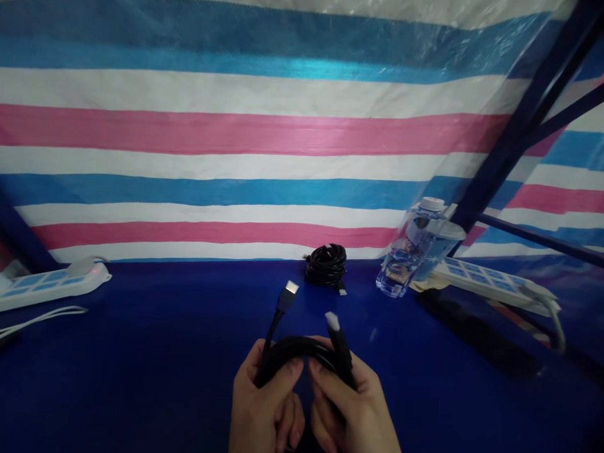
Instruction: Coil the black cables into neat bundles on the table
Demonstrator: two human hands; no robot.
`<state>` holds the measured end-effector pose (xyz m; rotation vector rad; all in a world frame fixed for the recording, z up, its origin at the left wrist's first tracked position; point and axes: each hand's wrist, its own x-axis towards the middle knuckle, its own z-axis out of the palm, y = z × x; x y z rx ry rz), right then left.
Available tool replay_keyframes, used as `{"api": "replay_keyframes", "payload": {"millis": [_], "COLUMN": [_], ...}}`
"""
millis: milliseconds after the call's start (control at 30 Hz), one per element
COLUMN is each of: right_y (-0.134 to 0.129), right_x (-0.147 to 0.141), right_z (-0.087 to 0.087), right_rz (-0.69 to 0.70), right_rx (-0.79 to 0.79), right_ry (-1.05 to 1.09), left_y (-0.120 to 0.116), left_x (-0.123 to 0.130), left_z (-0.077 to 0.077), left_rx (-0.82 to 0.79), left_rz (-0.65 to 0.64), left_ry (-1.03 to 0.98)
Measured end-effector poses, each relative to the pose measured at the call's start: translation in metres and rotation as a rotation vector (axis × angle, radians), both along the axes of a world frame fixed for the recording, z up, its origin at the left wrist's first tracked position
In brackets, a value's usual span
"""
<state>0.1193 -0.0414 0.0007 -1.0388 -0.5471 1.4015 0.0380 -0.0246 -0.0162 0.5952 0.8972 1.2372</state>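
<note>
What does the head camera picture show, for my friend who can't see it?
Two hands, left hand and right hand, hold a coiled black cable over a blue table. Behind it lie another cable bundle, a water bottle and a striped tarp.

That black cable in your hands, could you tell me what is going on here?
Both hands, left hand and right hand, grip a coiled black cable over the blue table; its two plugs stick up. A second coiled cable lies farther back beside a clear bottle, with power strips at either side.
</note>
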Motion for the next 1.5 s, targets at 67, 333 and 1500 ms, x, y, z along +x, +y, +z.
{"api": "replay_keyframes", "payload": {"millis": [67, 333, 1500], "right_y": [-0.001, 0.002, 0.017], "right_x": [0.000, 0.006, 0.008], "right_z": [-0.002, -0.003, 0.010], "right_rz": [0.003, 0.079, 0.249], "right_rx": [0.003, -0.152, 0.124], "right_ry": [0.004, 0.296, 0.205], "left_y": [-0.001, -0.016, 0.001], "left_x": [0.000, 0.008, 0.001], "left_z": [0.000, 0.007, 0.015], "left_rx": [0.045, 0.134, 0.126], "left_rz": [0.043, 0.385, 0.494], "left_ry": [0.042, 0.341, -0.083]}}
